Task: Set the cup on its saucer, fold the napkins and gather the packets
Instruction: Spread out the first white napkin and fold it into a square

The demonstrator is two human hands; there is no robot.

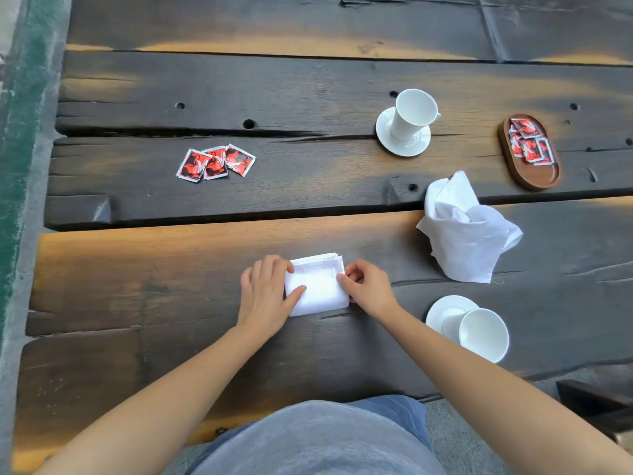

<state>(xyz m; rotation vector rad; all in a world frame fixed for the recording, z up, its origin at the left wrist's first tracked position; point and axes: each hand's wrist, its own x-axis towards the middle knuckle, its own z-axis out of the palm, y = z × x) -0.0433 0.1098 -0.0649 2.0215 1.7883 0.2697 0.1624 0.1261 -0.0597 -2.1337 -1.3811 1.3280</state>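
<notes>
A small folded white naplin lies as a square, the folded napkin (317, 286), on the near plank. My left hand (265, 296) rests flat on its left edge with the thumb on top. My right hand (368, 287) pinches its right edge with curled fingers. A crumpled white napkin (467, 234) lies to the right. Farther back a white cup (412, 113) stands on its saucer (388, 140). A second cup (481, 334) stands on a saucer (442, 310) near my right forearm. Three red packets (215, 162) lie loose at the left.
A brown oval wooden tray (537, 176) at the right holds several more red packets (529, 142). The dark plank table (171, 262) has deep cracks and holes. Its left edge runs along a green floor strip. A dark bench corner (596, 399) shows at lower right.
</notes>
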